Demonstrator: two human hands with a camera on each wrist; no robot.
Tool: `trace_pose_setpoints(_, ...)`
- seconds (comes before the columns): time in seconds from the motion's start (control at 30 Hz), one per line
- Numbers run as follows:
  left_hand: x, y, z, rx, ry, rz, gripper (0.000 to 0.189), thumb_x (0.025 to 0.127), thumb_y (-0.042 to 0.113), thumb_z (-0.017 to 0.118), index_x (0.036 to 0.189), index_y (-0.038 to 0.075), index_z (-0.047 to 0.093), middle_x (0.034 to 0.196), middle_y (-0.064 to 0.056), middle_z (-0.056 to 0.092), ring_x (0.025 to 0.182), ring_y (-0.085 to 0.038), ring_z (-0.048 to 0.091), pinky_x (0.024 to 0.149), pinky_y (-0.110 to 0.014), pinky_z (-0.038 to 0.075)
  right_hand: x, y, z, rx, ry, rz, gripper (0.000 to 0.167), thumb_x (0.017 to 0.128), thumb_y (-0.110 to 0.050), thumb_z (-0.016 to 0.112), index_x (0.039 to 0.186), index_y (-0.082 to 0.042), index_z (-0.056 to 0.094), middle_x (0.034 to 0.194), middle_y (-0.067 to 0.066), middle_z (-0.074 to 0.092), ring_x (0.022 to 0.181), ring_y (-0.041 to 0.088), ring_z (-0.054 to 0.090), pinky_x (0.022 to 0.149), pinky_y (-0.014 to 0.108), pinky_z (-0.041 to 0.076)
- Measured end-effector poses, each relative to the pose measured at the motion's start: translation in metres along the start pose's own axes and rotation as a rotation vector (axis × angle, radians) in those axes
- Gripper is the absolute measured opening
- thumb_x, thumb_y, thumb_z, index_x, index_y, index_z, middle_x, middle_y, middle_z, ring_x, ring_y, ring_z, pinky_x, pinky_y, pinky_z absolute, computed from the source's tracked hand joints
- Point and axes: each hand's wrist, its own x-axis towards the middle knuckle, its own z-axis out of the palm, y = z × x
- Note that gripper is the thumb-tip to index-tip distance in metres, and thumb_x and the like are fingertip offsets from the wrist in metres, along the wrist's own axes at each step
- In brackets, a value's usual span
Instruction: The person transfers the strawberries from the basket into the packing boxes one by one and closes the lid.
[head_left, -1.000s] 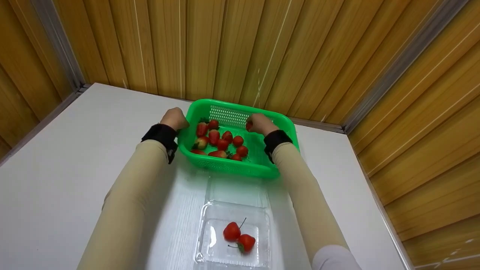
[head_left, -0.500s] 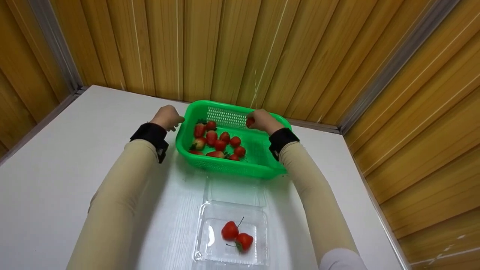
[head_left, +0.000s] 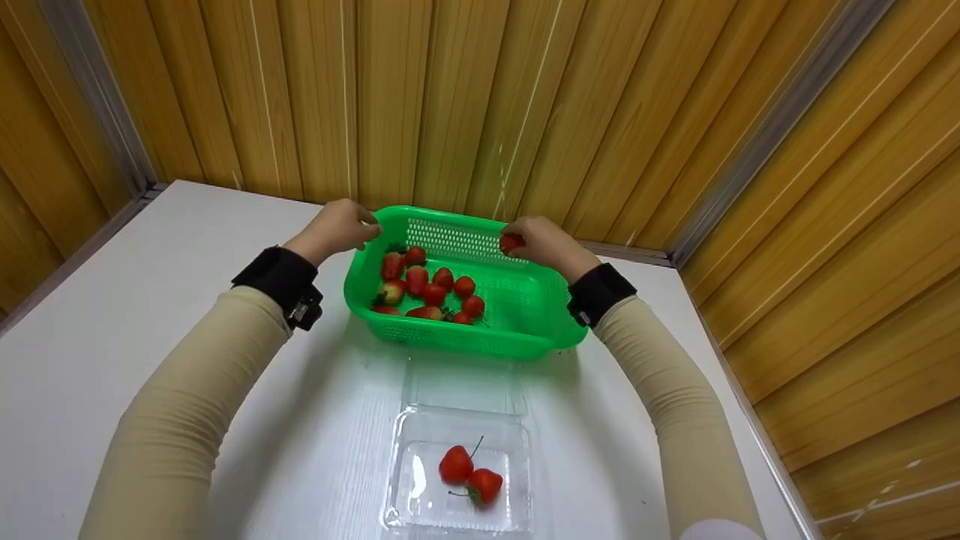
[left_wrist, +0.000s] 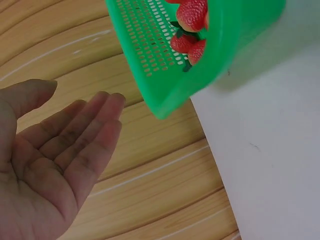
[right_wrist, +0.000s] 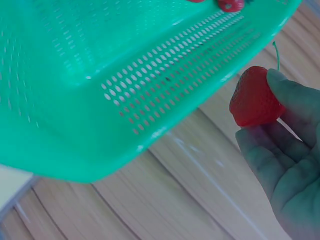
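Observation:
My right hand [head_left: 553, 246] pinches a red strawberry [head_left: 511, 244] between thumb and fingers above the far side of the green basket [head_left: 517, 300]. The right wrist view shows this strawberry [right_wrist: 254, 98] with a thin stem, outside the basket's rim. Beside the basket's upper left corner is my left hand [head_left: 334, 227]. In the left wrist view that hand [left_wrist: 57, 160] has loosely extended fingers and holds nothing, apart from the basket [left_wrist: 160, 97]. Several strawberries [head_left: 433, 293] lie in the basket's left half.
A clear plastic box [head_left: 427, 514] stands nearer me, its lid [head_left: 465, 386] folded back toward the basket. Two strawberries with stems, one left [head_left: 455, 465] and one right [head_left: 485, 486], lie inside it. Yellow slatted walls [head_left: 390, 97] border the white table [head_left: 300, 465].
My right hand has lifted the strawberry slightly and drawn it toward the basket's far rim. The left hand has come off the basket's left rim and its fingers have loosened.

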Motion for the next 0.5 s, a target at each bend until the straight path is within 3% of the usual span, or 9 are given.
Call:
trace_pose_setpoints(0.13, -0.012, 0.005, 0.001, 0.014, -0.038, 0.059, 0.039, 0.104, 0.017, 0.053, 0.129, -0.011, 0.064, 0.124, -0.031, 0.069, 0.105, -0.043, 0.072, 0.099, -0.050, 0.059, -0.014, -0.016, -0.005, -0.017, 0.035, -0.076, 0.035, 0.095, -0.001, 0.069, 0.128, 0.008, 0.066, 0.123, 0.026, 0.070, 0.117, 0.039, 0.065, 0.101, 0.048, 0.056)
trace_pose_setpoints(0.3, -0.035, 0.011, 0.000, 0.004, -0.074, 0.116, 0.040, 0.104, 0.017, 0.053, 0.132, -0.009, 0.063, 0.120, -0.029, 0.072, 0.104, -0.042, 0.072, 0.100, -0.052, 0.058, -0.037, -0.039, -0.004, -0.021, 0.074, -0.155, 0.039, 0.095, -0.003, 0.070, 0.132, 0.004, 0.064, 0.129, 0.022, 0.069, 0.121, 0.037, 0.065, 0.103, 0.046, 0.057)
trace_pose_setpoints(0.5, -0.068, 0.020, 0.003, 0.001, -0.126, 0.166, 0.036, 0.103, 0.019, 0.057, 0.129, -0.004, 0.067, 0.108, -0.023, 0.077, 0.094, -0.033, 0.075, 0.089, -0.039, 0.061, -0.069, -0.066, 0.002, -0.071, 0.110, -0.275, 0.038, 0.093, -0.006, 0.073, 0.129, 0.003, 0.066, 0.128, 0.019, 0.069, 0.123, 0.035, 0.064, 0.101, 0.044, 0.059)
